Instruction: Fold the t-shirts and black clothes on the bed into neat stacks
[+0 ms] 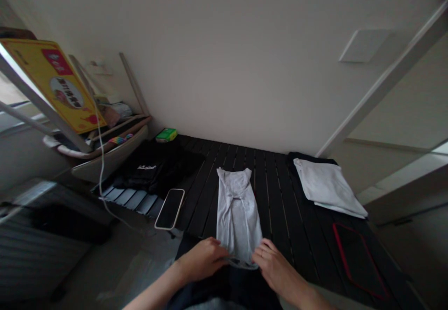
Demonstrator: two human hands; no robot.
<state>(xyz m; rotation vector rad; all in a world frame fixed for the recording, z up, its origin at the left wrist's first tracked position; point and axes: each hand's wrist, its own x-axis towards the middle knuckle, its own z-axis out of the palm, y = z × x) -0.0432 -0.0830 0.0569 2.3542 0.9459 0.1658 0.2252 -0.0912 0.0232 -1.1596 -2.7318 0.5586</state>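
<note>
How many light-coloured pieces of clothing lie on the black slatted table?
2. A light grey garment lies in the middle, left hand and right hand at its near end; a folded white garment lies at the right on dark cloth. Others may be hidden.

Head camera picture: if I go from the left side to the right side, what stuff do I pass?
yellow board → phone → grey shirt → white folded cloth
</note>
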